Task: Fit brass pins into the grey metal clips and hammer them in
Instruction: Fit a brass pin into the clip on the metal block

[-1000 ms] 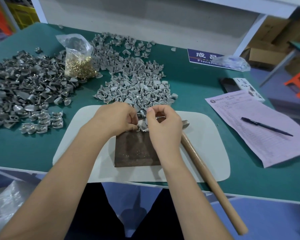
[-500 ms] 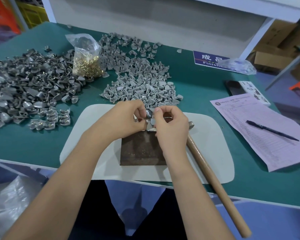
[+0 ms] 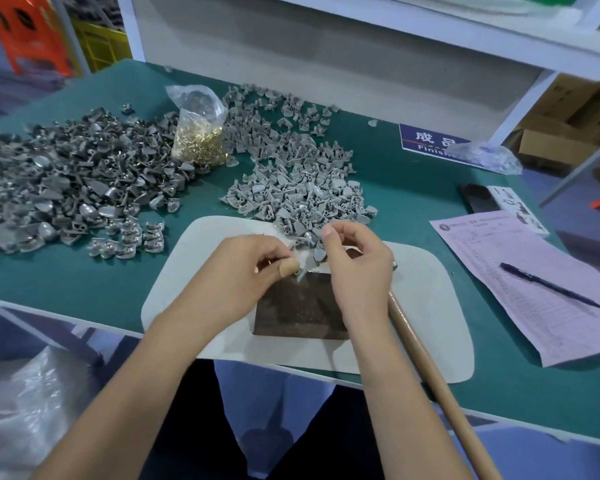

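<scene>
My left hand [image 3: 243, 271] and my right hand [image 3: 355, 265] meet over the far edge of a dark metal block [image 3: 298, 306] on a white mat [image 3: 426, 306]. The left fingers, one with a bandaged tip, pinch a small grey clip [image 3: 300, 274] against the block. The right fingertips pinch another grey clip [image 3: 319, 254]; no pin shows between them. A pile of loose grey clips [image 3: 298, 181] lies just beyond the hands. A plastic bag of brass pins [image 3: 200, 140] stands behind. The hammer's wooden handle [image 3: 430, 379] lies to the right of the block, its head hidden behind my right hand.
A large heap of darker clips [image 3: 66, 181] covers the left of the green table [image 3: 413, 174], with a short row of fitted clips [image 3: 129, 239] beside it. At right lie a purple form [image 3: 534, 278], a pen [image 3: 551, 285], a phone [image 3: 478, 199] and a blue sign [image 3: 426, 142].
The hands have drawn slightly apart, the right one lifting a little from the block. The camera has tilted and shifted, so the table sits lower and further right in view.
</scene>
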